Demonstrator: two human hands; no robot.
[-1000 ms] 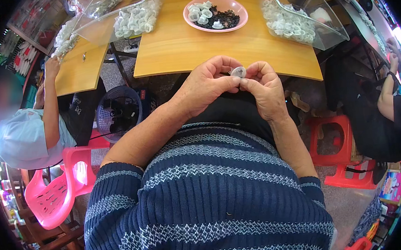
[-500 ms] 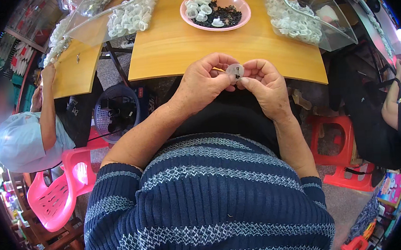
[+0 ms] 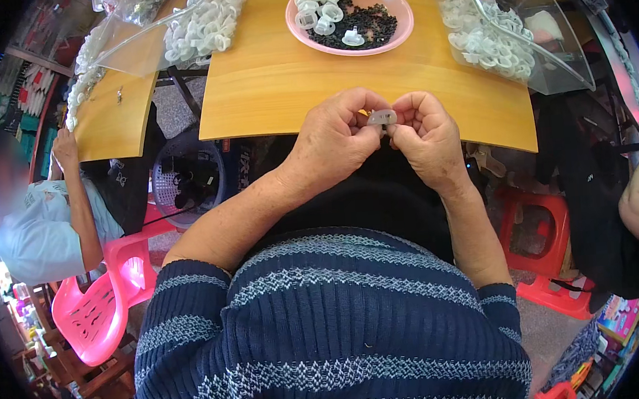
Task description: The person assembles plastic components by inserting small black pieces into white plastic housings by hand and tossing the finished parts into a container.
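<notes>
a small pale part (image 3: 383,116) sits between the two hands, above the lap by the near edge of the table (image 3: 290,90). it lies just right of the left hand (image 3: 336,135) and just left of the right hand (image 3: 431,138), with neither clearly nearer: both seem to touch it. seen from above, it shows as a flattened oval, its longer way running left to right, from one thumb toward the other. a little dark spot shows at its near side; the fingers hide too much to tell whether that is a separate piece.

the left thumb and forefinger pinch the left end. the right thumb and bent forefinger close on the right end, though the exact contact is covered. the remaining fingers of both hands curl inward.

the pink bowl (image 3: 406,26) stands on the table, on the far side of the hands and slightly left of the part, well apart from it. in it, white pieces (image 3: 327,12) gather at the left, beside dark bits (image 3: 376,32). a clear bin (image 3: 565,60) with more white pieces stands far right.
</notes>
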